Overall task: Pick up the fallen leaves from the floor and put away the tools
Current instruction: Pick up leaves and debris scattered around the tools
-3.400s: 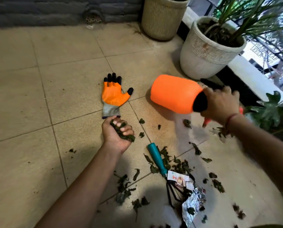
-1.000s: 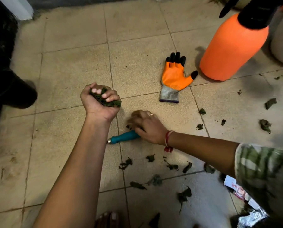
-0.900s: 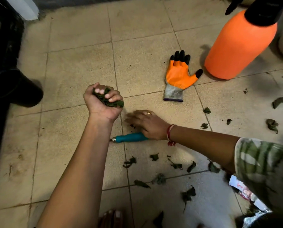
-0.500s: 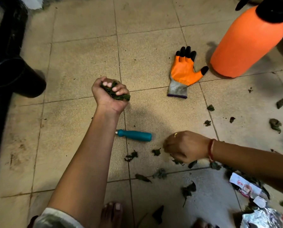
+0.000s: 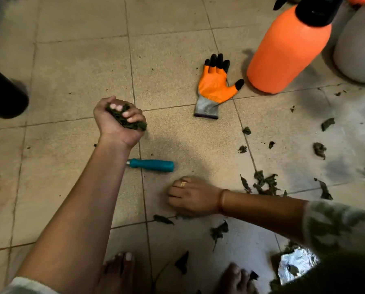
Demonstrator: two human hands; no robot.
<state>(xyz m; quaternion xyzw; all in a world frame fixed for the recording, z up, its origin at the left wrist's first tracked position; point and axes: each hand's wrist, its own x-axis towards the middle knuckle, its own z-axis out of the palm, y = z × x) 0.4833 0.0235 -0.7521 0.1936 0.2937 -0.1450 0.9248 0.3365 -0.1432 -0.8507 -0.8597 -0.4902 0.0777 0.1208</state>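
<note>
Home patio; tiled floor [image 5: 75,66]; orange sprayer [image 5: 287,49]; garden glove [image 5: 214,85]

Matt speckled floor tiles [image 5: 75,77]; crinkled shiny foil [image 5: 294,265].

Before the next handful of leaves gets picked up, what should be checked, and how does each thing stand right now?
1. Left hand keeps its bunch of leaves secure: ok, fist closed around them.
2. Right hand free to grab: cannot tell, fingers curled low on the floor, whatever lies under them hidden.
3. Loose leaves within reach: ok, a leaf pile lies just beyond the right wrist.
4. Teal handle tool put away: not ok, lying on the tiles.
5. Orange glove and orange spray bottle put away: not ok, both on the floor.
</note>
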